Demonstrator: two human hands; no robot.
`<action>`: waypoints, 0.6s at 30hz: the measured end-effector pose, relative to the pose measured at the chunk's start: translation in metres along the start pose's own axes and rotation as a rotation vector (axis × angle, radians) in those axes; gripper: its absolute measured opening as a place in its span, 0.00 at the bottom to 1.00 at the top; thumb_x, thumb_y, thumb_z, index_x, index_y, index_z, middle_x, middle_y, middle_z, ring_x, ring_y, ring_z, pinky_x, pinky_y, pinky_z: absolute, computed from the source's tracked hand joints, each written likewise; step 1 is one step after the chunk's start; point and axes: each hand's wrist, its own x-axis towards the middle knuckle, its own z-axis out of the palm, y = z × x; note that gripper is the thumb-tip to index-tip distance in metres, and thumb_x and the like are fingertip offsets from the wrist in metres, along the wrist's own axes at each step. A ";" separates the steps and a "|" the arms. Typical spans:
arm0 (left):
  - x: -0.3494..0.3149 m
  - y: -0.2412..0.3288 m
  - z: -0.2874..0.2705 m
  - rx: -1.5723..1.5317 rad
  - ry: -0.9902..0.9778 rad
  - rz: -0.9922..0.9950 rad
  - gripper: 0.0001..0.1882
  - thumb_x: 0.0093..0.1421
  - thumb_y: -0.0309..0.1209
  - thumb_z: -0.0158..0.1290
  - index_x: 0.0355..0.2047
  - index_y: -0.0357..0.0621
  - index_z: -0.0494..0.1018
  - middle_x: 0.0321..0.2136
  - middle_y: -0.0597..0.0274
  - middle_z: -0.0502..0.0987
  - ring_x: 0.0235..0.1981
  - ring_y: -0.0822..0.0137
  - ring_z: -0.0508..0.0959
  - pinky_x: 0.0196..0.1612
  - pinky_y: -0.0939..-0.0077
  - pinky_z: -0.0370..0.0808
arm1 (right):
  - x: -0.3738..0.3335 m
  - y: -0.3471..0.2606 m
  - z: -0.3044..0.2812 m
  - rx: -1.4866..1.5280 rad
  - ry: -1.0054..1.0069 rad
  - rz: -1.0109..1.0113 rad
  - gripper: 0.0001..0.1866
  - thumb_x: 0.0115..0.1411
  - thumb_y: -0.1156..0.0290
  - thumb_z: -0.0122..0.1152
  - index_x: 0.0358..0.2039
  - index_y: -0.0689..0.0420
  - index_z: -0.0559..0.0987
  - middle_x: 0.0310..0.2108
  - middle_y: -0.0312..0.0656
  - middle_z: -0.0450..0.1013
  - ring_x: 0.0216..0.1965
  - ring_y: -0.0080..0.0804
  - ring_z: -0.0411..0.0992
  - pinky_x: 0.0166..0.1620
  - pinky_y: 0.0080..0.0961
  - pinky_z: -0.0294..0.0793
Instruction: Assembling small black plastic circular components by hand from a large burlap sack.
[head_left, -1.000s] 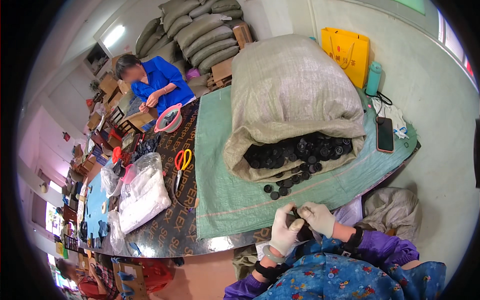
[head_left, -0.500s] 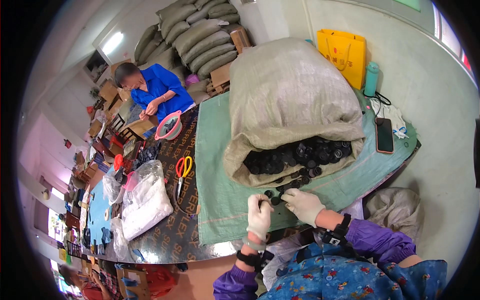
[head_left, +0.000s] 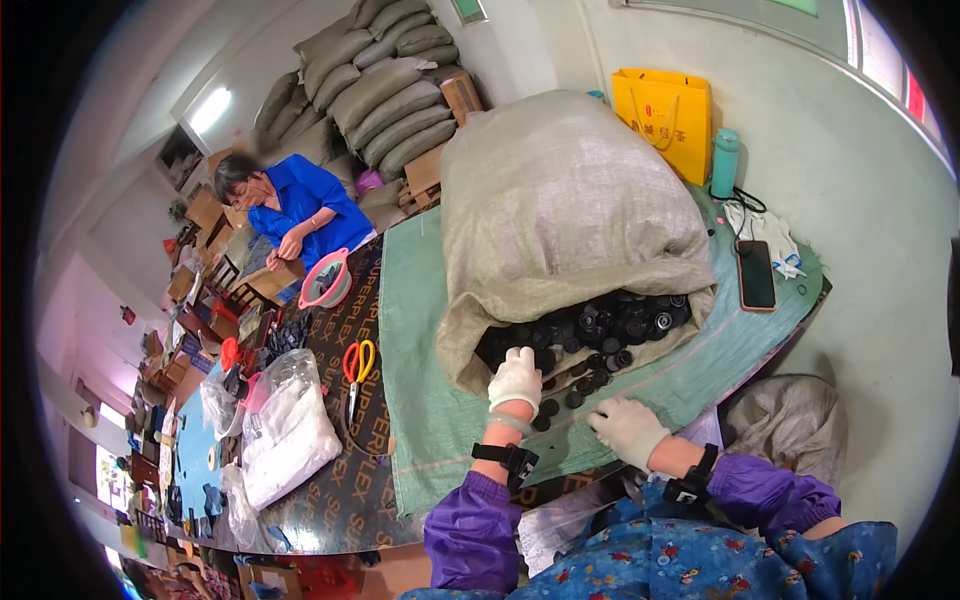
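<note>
My left hand [head_left: 516, 378], in a white glove, reaches into the mouth of a big woven sack [head_left: 560, 210] lying on the table and rests among the black round caps [head_left: 600, 325] spilling out of it. Whether its fingers hold a cap cannot be made out. My right hand [head_left: 625, 427], also gloved, lies spread on the green woven sheet [head_left: 430, 330] close to a few loose caps [head_left: 580, 385], holding nothing.
A smartphone [head_left: 756, 274], white gloves and a teal bottle [head_left: 724, 162] lie at the right end; a yellow bag [head_left: 672, 108] stands behind. Scissors [head_left: 356, 364], a clear bag of white pieces [head_left: 288, 428] and a pink basin [head_left: 325, 280] sit left. A person in blue [head_left: 295, 205] works at the far end.
Both hands left my lap and went out over the table. My left hand moved forward into the sack's mouth; my right hand came down flat on the green sheet.
</note>
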 end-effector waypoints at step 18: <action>-0.152 0.034 -0.001 -1.733 -0.260 -0.211 0.07 0.63 0.29 0.48 0.36 0.38 0.65 0.28 0.56 0.75 0.23 0.67 0.76 0.28 0.77 0.74 | -0.017 -0.033 -0.027 0.515 0.160 0.107 0.18 0.57 0.57 0.57 0.46 0.50 0.76 0.44 0.46 0.70 0.45 0.45 0.70 0.46 0.33 0.72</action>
